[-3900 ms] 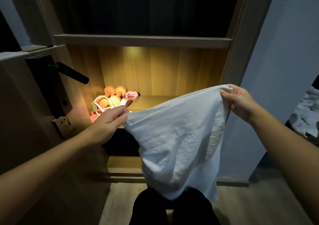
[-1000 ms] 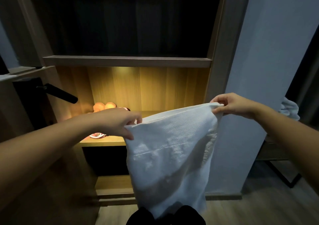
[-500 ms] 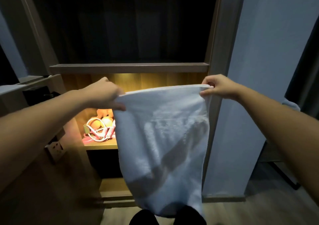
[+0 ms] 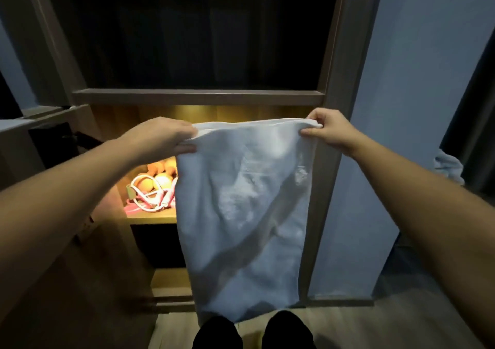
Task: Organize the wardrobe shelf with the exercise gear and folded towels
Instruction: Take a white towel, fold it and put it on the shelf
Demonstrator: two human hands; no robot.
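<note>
A white towel hangs full length in front of the wardrobe, doubled over along its top edge. My left hand pinches its top left corner, and my right hand pinches the top right corner. Behind the towel is the lit wooden shelf. On the shelf's left end lie orange dumbbells and a pink and white skipping rope. The towel hides the right part of the shelf.
A dark compartment lies above the lit shelf. An open wardrobe door with a black handle stands at the left. A pale wall panel is at the right, with more white cloth beyond it. My dark shoes stand on the wood floor.
Both hands have lifted the towel from shelf height up to the shelf above, and it now hangs longer and straighter. The exercise gear shows again below my left hand.
</note>
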